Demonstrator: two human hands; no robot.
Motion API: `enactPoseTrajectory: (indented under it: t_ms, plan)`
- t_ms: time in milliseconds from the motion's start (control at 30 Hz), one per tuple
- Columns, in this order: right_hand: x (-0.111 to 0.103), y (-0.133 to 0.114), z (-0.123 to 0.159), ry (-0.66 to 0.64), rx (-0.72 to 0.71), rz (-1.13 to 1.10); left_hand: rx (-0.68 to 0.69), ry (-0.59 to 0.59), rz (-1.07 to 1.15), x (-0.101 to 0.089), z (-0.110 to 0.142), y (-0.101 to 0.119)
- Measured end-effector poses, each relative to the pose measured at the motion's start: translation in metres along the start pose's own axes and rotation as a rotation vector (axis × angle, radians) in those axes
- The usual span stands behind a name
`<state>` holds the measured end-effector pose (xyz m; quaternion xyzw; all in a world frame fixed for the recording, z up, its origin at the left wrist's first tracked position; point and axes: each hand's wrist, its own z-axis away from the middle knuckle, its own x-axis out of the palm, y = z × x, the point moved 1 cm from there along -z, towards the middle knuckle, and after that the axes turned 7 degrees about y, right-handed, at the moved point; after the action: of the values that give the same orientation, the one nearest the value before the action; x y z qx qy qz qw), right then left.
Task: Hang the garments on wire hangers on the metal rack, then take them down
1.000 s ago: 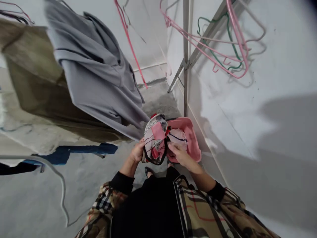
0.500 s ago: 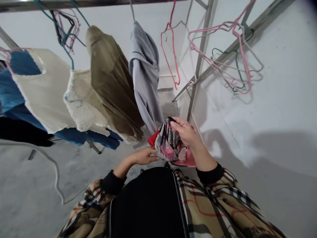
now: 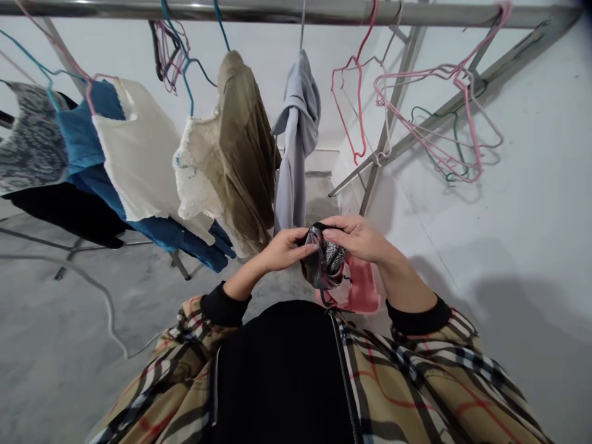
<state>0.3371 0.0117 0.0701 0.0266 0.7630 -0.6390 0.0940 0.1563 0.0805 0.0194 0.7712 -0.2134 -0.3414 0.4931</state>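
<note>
A bunched patterned garment point(image 3: 324, 262), grey, black and white with a dark band along its top, hangs between my two hands in front of my body. My left hand point(image 3: 289, 248) pinches the band at its left side. On the other side my right hand point(image 3: 355, 237) grips the same band, thumb over the cloth. Folds hide the garment's full shape. Below it stands a pink basin point(image 3: 363, 287) with some pale pink cloth point(image 3: 341, 293) in it, partly covered by the garment.
A metal rail point(image 3: 259, 11) crosses above, bearing a grey-blue garment point(image 3: 296, 142), an olive garment point(image 3: 245, 142), a white top point(image 3: 143, 154) and blue clothing point(image 3: 92, 123). Pink hangers point(image 3: 435, 117) and a red hanger point(image 3: 358, 105) hang right, near the white wall. A pale hose point(image 3: 104, 293) lies left.
My left hand has risen from beneath the garment to its top band and closed there. The garment now hangs more gathered, showing more of the pink basin. The view has shifted left.
</note>
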Motion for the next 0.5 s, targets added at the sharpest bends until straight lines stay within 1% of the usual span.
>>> enactPoseTrajectory:
  t_ms: [33, 100, 167, 233, 300, 367, 433, 500]
  plan:
    - [-0.001, -0.004, 0.002, 0.029, -0.032, 0.058, 0.005, 0.025, -0.024, -0.002, 0.001, 0.0]
    - [-0.005, -0.008, 0.005, 0.12, -0.092, 0.201, 0.035, 0.147, -0.139, -0.009, 0.005, -0.001]
    - [-0.008, -0.008, 0.007, 0.245, -0.135, 0.375, 0.072, 0.303, -0.332, -0.02, 0.01, -0.002]
    - [-0.01, -0.004, 0.007, 0.357, -0.167, 0.559, 0.079, 0.424, -0.553, -0.033, 0.013, -0.001]
    - [-0.011, 0.001, 0.005, 0.423, -0.196, 0.738, 0.044, 0.49, -0.747, -0.049, 0.016, 0.002]
    - [-0.016, 0.007, -0.001, 0.45, -0.201, 0.901, -0.007, 0.531, -0.888, -0.068, 0.017, 0.008]
    - [-0.027, 0.012, -0.006, 0.474, -0.169, 1.044, -0.046, 0.579, -0.967, -0.088, 0.018, 0.013]
    - [-0.042, 0.018, -0.012, 0.49, -0.106, 1.159, -0.071, 0.617, -0.999, -0.109, 0.018, 0.019]
